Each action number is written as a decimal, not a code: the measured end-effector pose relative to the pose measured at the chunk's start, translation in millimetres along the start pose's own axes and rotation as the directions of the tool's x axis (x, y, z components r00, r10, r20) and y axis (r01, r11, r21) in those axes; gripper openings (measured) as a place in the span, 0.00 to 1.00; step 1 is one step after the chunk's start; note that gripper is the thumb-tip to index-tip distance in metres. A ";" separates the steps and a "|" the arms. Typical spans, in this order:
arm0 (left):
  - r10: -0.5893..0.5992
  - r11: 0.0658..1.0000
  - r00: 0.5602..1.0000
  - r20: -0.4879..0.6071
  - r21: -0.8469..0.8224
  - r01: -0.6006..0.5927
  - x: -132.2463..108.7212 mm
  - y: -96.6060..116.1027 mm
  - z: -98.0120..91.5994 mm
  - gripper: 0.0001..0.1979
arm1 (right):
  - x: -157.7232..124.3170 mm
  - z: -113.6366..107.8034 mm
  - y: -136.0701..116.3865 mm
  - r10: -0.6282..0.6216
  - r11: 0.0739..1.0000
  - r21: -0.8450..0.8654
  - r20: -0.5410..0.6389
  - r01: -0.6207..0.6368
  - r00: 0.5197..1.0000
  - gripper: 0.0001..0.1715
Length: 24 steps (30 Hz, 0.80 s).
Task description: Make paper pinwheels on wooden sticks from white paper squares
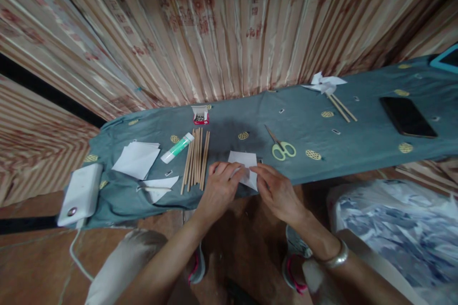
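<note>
A small white paper square (243, 157) lies near the table's front edge, between my two hands. My left hand (221, 183) has its curled fingers on the paper's left side. On the right side, my right hand (275, 189) pinches the paper's edge with thumb and finger. Left of my left hand lie several wooden sticks (195, 159), a green and white glue stick (177, 147) and a red box of small metal pieces (201, 116). Scissors with pale green handles (281, 147) rest beyond my right hand.
White paper sheets (138, 159), a cut piece with a pen-like item (157, 189) and a white power bank (80, 195) are at left. Paper pinwheels on sticks (328, 86), a black phone (407, 116) and a blue-edged device (445, 59) lie right. A plastic bag (397, 233) stands below.
</note>
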State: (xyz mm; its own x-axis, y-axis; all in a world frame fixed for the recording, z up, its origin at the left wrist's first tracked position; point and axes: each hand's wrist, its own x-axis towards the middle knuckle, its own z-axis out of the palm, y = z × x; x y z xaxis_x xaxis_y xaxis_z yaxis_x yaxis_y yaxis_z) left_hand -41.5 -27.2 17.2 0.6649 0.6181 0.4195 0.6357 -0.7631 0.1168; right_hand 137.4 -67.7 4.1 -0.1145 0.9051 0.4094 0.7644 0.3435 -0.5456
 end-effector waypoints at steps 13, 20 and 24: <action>0.055 0.995 0.998 0.011 -0.086 -0.054 -2.7 0.2 1.3 0.07 | -13.8 -23.1 21.0 -0.027 0.998 -0.055 0.042 0.029 0.999 0.14; -0.041 0.977 0.994 0.097 -0.203 0.060 -4.7 7.3 0.9 0.10 | -4.8 -22.0 33.2 0.071 0.995 0.061 0.121 -0.079 0.990 0.12; -0.197 0.913 0.969 0.150 -0.332 0.237 -4.2 6.1 4.8 0.12 | 6.7 -15.0 35.7 0.152 0.977 0.130 0.144 -0.171 0.978 0.13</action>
State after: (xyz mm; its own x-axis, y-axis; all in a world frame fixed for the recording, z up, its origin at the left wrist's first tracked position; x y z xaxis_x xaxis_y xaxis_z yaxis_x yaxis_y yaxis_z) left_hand -38.6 -33.5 11.8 0.5776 0.7775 0.2485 0.6078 -0.6129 0.5050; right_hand 173.4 -53.1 -1.7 -0.0871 0.9734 0.2118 0.6840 0.2130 -0.6977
